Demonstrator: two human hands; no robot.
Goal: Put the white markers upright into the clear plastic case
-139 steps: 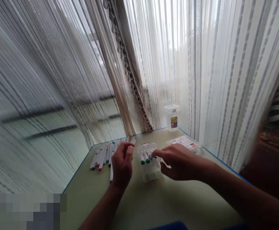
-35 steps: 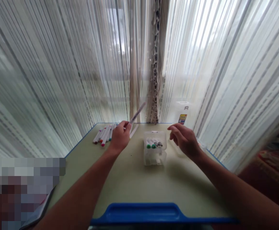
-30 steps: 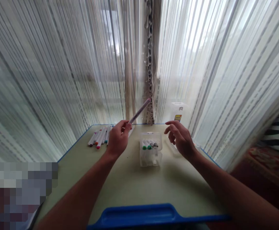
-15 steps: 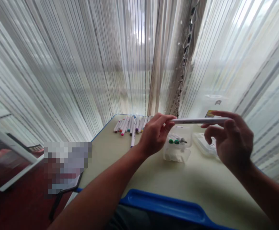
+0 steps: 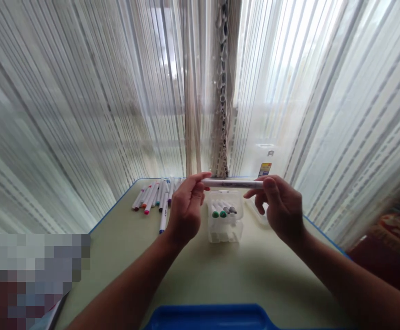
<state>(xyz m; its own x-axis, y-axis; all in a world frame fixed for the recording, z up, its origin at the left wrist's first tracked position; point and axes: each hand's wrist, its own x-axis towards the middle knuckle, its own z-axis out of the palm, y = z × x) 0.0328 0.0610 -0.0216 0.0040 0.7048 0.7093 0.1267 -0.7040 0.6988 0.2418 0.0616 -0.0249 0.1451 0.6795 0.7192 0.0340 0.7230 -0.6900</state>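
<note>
A white marker is held level above the table between my two hands. My left hand pinches its left end, and my right hand grips the right end between thumb and fingers. Below it stands a clear plastic case holding several white markers with green and grey ends. To the left lies a loose pile of white markers with pink, orange, teal and dark ends. One marker with a blue end points toward me beside my left hand.
A clear lid or tray lies partly behind my right hand. Farther back is a clear container with a yellow label. A blue tray edge borders the pale table in front. Striped curtains hang behind.
My view has turned to the right, so the table and its things appear farther left. The marker stays in both hands, which are now closer to the middle of the picture.
</note>
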